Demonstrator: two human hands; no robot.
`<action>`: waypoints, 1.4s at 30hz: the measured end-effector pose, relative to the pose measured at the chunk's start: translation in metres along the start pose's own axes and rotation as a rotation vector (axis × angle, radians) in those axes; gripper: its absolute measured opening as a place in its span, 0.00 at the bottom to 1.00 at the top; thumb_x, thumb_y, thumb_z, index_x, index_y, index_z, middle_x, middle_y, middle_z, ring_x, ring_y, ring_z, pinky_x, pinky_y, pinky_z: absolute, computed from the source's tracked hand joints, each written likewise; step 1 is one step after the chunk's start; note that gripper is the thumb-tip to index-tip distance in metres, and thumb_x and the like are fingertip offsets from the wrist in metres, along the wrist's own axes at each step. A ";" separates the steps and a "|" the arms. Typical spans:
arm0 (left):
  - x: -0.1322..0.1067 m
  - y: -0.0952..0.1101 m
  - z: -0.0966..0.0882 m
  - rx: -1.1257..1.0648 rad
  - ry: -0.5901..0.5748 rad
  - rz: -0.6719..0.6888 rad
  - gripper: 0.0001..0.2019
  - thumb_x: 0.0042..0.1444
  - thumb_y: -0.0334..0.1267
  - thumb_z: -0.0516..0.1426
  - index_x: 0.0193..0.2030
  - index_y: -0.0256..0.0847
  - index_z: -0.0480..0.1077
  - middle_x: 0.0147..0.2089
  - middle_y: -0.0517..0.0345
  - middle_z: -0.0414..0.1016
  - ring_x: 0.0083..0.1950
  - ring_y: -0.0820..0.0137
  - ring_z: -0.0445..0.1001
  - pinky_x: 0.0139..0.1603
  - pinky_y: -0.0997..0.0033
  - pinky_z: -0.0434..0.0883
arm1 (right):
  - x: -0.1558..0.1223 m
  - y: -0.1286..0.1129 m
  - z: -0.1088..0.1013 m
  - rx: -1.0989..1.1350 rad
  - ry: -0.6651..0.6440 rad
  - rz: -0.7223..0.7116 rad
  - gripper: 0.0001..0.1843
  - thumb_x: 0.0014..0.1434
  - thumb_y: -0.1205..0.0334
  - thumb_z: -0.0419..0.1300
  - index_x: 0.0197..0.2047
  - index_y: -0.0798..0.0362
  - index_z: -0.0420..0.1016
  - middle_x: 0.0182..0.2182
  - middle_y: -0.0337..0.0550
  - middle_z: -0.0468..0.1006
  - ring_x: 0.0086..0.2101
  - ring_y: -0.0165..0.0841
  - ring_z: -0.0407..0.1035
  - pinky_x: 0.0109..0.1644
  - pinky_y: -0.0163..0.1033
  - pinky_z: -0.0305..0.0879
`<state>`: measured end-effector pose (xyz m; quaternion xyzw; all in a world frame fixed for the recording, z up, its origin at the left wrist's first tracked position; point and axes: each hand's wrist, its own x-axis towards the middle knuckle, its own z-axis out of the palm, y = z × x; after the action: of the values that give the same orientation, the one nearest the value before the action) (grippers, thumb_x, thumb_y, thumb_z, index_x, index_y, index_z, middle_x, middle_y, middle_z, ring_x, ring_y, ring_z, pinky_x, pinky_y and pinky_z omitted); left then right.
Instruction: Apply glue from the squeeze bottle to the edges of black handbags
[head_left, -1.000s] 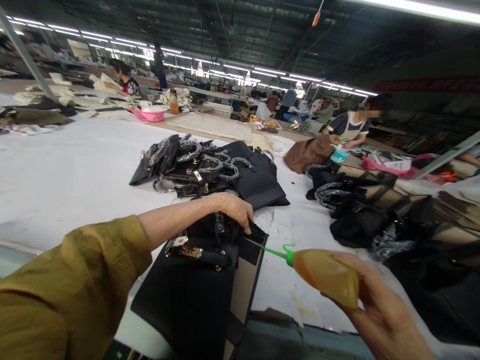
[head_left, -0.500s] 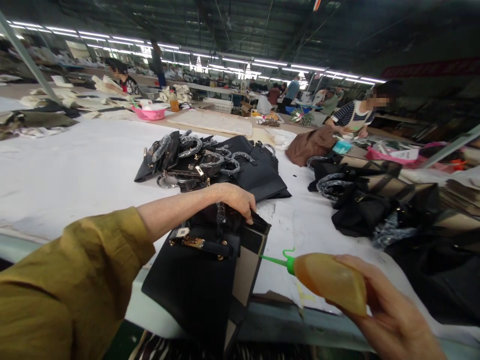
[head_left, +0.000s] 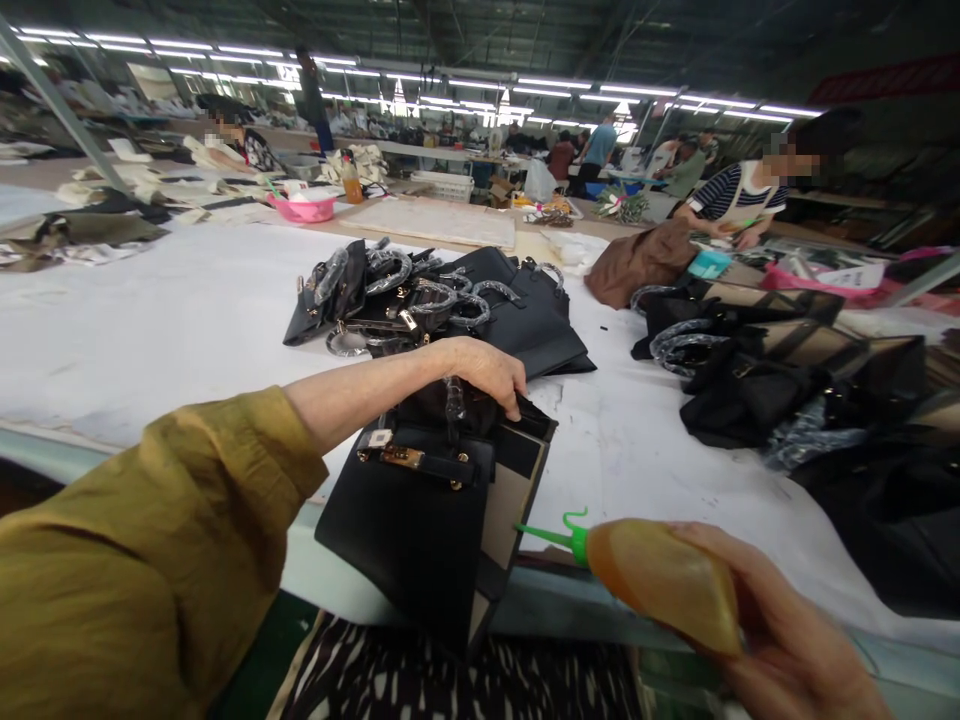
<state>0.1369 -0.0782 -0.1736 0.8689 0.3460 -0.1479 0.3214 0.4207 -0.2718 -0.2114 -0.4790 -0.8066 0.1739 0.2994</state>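
A black handbag [head_left: 409, 530] with gold fittings lies at the table's front edge, its beige side panel turned to the right. My left hand [head_left: 487, 372] is closed on the bag's upper side edge. In my right hand [head_left: 787, 620] is a squeeze bottle [head_left: 652, 575] of amber liquid, probably glue, held on its side. The bottle's green nozzle [head_left: 551, 535] points left, its tip at the right edge of the side panel; whether it touches I cannot tell. Plastic wrap covers the bag's handle [head_left: 454, 400].
Several black bags [head_left: 525, 310] with wrapped handles are heaped behind mine. More dark bags [head_left: 750, 390] lie to the right, near a brown cloth [head_left: 641, 262]. A pink basin [head_left: 304, 207] stands farther back. Across the table a person [head_left: 739, 200] in stripes works.
The nozzle tip has moved down along the bag's side edge toward the table's front. My view has shifted slightly, and my left hand keeps its hold.
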 end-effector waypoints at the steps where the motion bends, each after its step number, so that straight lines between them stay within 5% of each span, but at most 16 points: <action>1: -0.001 0.001 -0.001 0.006 0.002 -0.003 0.18 0.45 0.45 0.58 0.39 0.35 0.76 0.31 0.59 0.76 0.29 0.71 0.68 0.29 0.76 0.63 | -0.002 0.002 0.002 0.001 -0.011 0.004 0.18 0.55 0.63 0.57 0.51 0.47 0.66 0.43 0.44 0.78 0.38 0.41 0.75 0.42 0.35 0.71; 12: -0.013 0.010 -0.007 -0.035 0.000 -0.002 0.14 0.46 0.43 0.56 0.35 0.35 0.76 0.24 0.62 0.71 0.26 0.72 0.66 0.28 0.74 0.62 | -0.018 0.001 0.008 0.027 -0.120 0.022 0.22 0.56 0.65 0.57 0.54 0.43 0.62 0.45 0.40 0.77 0.41 0.36 0.74 0.44 0.30 0.69; 18: -0.020 0.016 -0.012 -0.011 0.008 0.002 0.15 0.47 0.44 0.56 0.37 0.36 0.76 0.24 0.62 0.70 0.25 0.73 0.64 0.28 0.74 0.62 | -0.018 -0.009 0.010 0.137 -0.010 0.039 0.20 0.52 0.62 0.61 0.50 0.43 0.67 0.41 0.39 0.79 0.37 0.35 0.76 0.41 0.28 0.69; 26: -0.049 0.045 -0.042 0.189 0.140 0.001 0.12 0.51 0.41 0.55 0.37 0.37 0.75 0.25 0.62 0.69 0.28 0.71 0.66 0.32 0.73 0.59 | -0.009 -0.006 0.021 0.373 0.100 0.467 0.25 0.48 0.53 0.66 0.49 0.48 0.66 0.41 0.43 0.77 0.39 0.39 0.74 0.40 0.33 0.71; 30: -0.065 0.061 -0.053 0.323 0.265 -0.017 0.09 0.52 0.37 0.55 0.38 0.38 0.74 0.29 0.62 0.71 0.35 0.70 0.68 0.36 0.74 0.59 | 0.008 0.000 0.028 0.485 0.123 0.476 0.26 0.52 0.52 0.64 0.52 0.47 0.62 0.42 0.43 0.75 0.40 0.38 0.73 0.40 0.33 0.70; 36: -0.069 0.059 -0.021 0.600 0.421 -0.120 0.09 0.56 0.35 0.52 0.40 0.37 0.71 0.33 0.52 0.73 0.35 0.66 0.71 0.33 0.70 0.62 | 0.034 0.015 0.041 0.290 0.139 0.371 0.26 0.55 0.50 0.60 0.53 0.51 0.60 0.41 0.44 0.73 0.37 0.37 0.71 0.42 0.38 0.68; 42: -0.071 0.056 0.016 0.655 0.489 -0.151 0.06 0.53 0.32 0.54 0.38 0.37 0.70 0.35 0.50 0.74 0.36 0.62 0.74 0.31 0.68 0.66 | 0.039 0.027 0.062 0.238 0.145 0.360 0.26 0.54 0.49 0.60 0.52 0.49 0.60 0.44 0.45 0.71 0.41 0.40 0.69 0.46 0.42 0.66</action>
<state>0.1240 -0.1560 -0.1261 0.9070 0.4095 -0.0624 -0.0753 0.3840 -0.2245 -0.2618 -0.5879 -0.6581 0.2835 0.3752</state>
